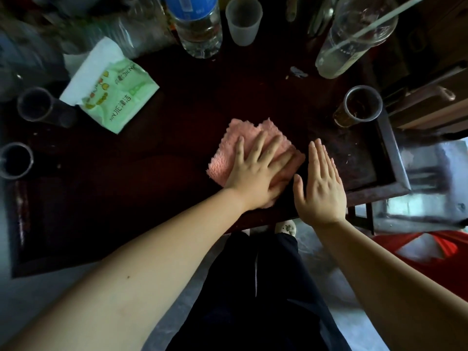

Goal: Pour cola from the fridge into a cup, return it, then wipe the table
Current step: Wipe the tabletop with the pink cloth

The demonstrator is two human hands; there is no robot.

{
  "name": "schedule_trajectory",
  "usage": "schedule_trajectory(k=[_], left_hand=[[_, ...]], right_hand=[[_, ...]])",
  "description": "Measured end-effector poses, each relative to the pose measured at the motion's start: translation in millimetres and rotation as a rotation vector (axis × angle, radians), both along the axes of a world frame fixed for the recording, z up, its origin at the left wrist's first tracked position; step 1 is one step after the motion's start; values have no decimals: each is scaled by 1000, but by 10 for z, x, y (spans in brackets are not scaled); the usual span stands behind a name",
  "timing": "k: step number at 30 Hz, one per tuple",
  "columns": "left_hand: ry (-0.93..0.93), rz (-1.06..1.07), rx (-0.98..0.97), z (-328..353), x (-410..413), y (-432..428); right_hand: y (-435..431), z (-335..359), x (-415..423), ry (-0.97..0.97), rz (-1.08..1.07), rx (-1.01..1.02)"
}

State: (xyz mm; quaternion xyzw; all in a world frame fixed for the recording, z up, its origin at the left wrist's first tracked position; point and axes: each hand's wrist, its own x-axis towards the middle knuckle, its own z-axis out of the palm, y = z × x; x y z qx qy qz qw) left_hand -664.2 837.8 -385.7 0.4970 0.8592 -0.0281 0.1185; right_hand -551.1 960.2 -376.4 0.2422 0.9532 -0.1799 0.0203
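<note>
A: Cloth position?
B: Pink cloth lies on the dark table, near its front edge, right of centre.
A: Hand states?
B: Left hand pressed flat on cloth, fingers spread. Right hand flat, released, just beside the cloth, grasping nothing.

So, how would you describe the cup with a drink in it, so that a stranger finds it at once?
Start at the dark wooden table and go to its right edge, beyond the pink cloth under the left hand. There stands a clear cup holding brown liquid. The frosted cup at the far side looks empty, and the cups at the left edge are dark.
</note>
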Motion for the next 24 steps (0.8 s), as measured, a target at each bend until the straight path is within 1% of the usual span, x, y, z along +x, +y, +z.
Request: schedule_trajectory(k=[7,9,12,14,20,24], left_hand=[[-7,9,6,-1,-60,-80],[-7,133,2,5,-237,-39],[-10,435,35,1,-626,35],[-2,533,42,-21,-836,88],[-31,714,-4,16,-1243,261],[-9,713,-12,34,-1139,238]], right_hand=[[0,7,10,-16,11,10],[9,1,15,-25,15,7],[22,-7,12,-32,21,15],[35,-12,1,-41,30,18],[63,-28,5,-77,77,26],[55,-20,9,-97,95,35]])
